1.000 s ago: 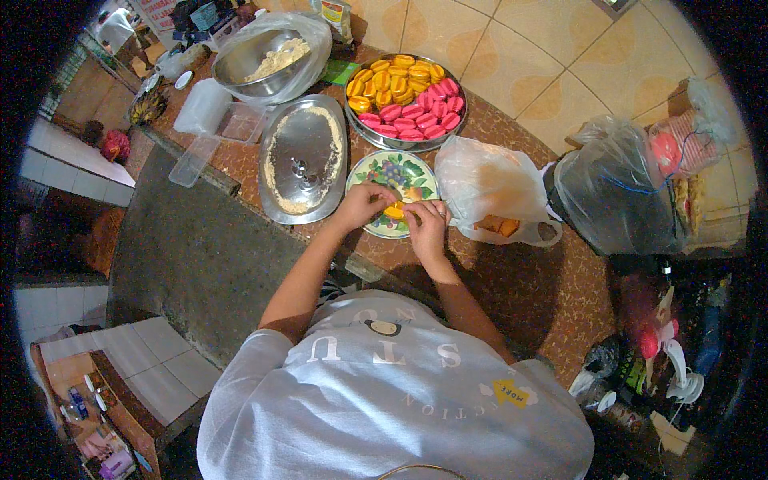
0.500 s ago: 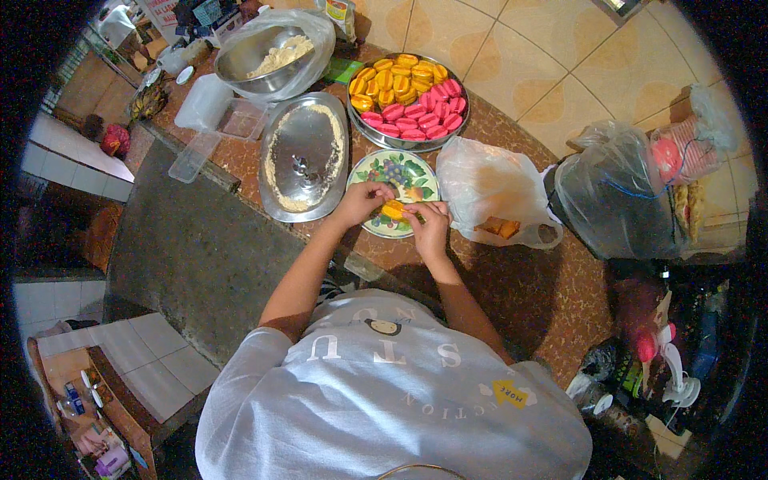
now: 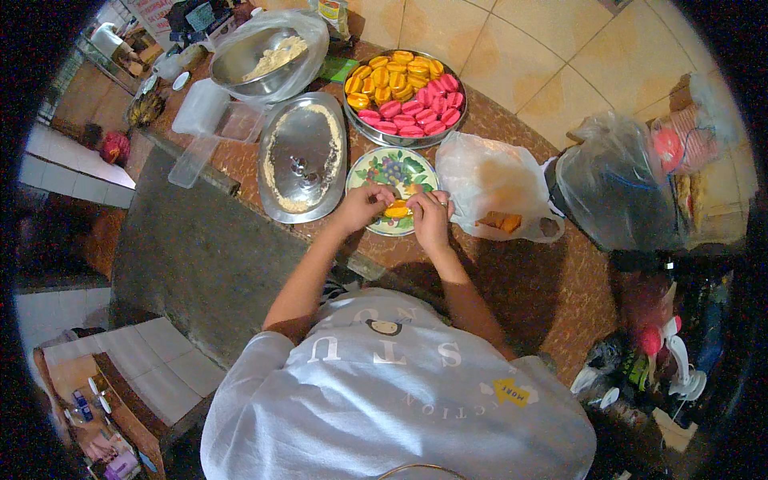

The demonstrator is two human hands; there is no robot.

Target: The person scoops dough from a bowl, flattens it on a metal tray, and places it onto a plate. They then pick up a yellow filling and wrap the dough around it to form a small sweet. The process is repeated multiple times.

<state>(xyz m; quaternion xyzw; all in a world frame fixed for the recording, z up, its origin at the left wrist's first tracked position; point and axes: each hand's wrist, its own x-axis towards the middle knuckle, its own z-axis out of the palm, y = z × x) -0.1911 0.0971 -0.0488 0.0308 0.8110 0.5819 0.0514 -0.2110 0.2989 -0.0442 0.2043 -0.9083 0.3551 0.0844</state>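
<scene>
An oval sweet in a shiny yellow wrapper [image 3: 397,210] is held low over a fruit-patterned plate [image 3: 382,227]. At its left end, my left hand [image 3: 366,206] has its fingers bent and pinched together. From the other side, the fingers of my right hand [image 3: 430,213] are closed on the sweet's right end and upper edge. The fingertips partly cover the wrapper. Beyond the plate, a round steel tray [image 3: 350,116] carries many similar sweets, yellow ones at the back left and pink ones at the front right.
Left of the plate lies an oval metal platter [image 3: 298,152] edged with pale crumbs. Farther back stands a steel bowl [image 3: 234,66] of pale powder, wrapped in plastic. Clear plastic containers [image 3: 200,108] sit at the left. A white plastic bag [image 3: 484,180] holding orange-yellow wrappers lies at the right.
The fingers of my right hand have shifted slightly upward and curl further over the sweet. The sweet now lies flatter between my hands. The whole view has moved a little.
</scene>
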